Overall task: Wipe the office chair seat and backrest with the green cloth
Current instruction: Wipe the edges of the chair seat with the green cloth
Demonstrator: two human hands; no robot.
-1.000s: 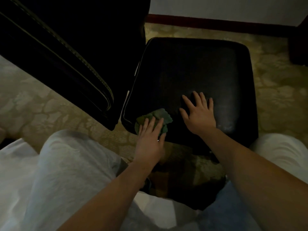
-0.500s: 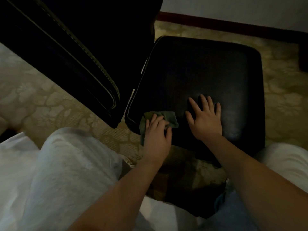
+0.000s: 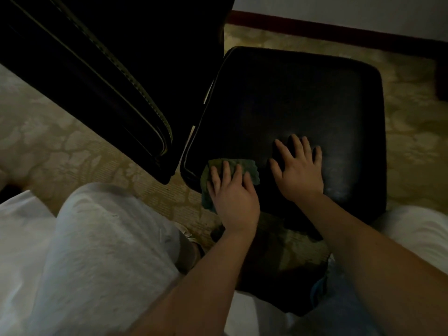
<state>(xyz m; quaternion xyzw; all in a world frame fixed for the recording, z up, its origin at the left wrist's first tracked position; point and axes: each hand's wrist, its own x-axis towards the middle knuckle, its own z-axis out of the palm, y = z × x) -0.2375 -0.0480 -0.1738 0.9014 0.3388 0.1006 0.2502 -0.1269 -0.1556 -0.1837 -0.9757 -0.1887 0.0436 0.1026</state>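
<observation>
The green cloth [image 3: 231,174] lies crumpled at the near left corner of the black seat [image 3: 303,98], part of it draped over the seat's near edge. The left hand [image 3: 232,192] presses flat on it, fingers close together, covering most of it. The right hand [image 3: 299,168] rests beside it on the bare seat, palm down, fingers spread, clear of the cloth. The dark backrest [image 3: 101,69] slants along the seat's left edge, its top cut off by the frame. Patterned beige carpet [image 3: 80,151] surrounds the chair, and a dark red baseboard [image 3: 339,32] runs under a pale wall. Dim light hides the seat's texture, and the chair's base under the near edge is lost in shadow.
</observation>
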